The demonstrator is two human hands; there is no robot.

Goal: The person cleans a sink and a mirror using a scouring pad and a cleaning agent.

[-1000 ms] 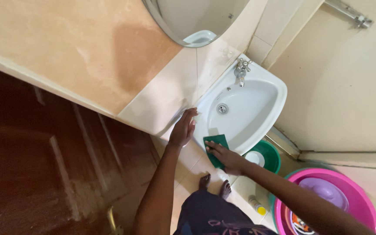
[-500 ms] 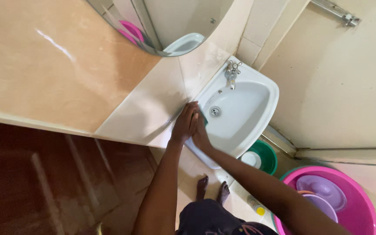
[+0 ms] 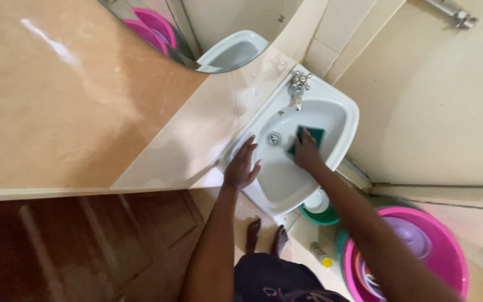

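Observation:
A white wall-hung sink (image 3: 339, 140) with a metal tap (image 3: 297, 84) and a drain (image 3: 274, 138) sits below a round mirror (image 3: 219, 33). My right hand (image 3: 307, 151) presses a green scouring sponge (image 3: 312, 136) against the inside of the basin, right of the drain. My left hand (image 3: 241, 166) rests flat, fingers apart, on the sink's left rim next to the tiled wall.
A pink basin (image 3: 437, 263) holding a purple bowl stands on the floor at the right. A green bucket (image 3: 317, 210) sits under the sink, a small yellow-capped bottle (image 3: 321, 256) beside it. My bare feet (image 3: 264, 235) are on the tiles. A dark wooden door (image 3: 85, 246) is at the left.
My right hand carried the sponge from the sink's front rim, across the left edge, into the basin beside the drain. My left hand stayed on the left rim. The view shifted slightly.

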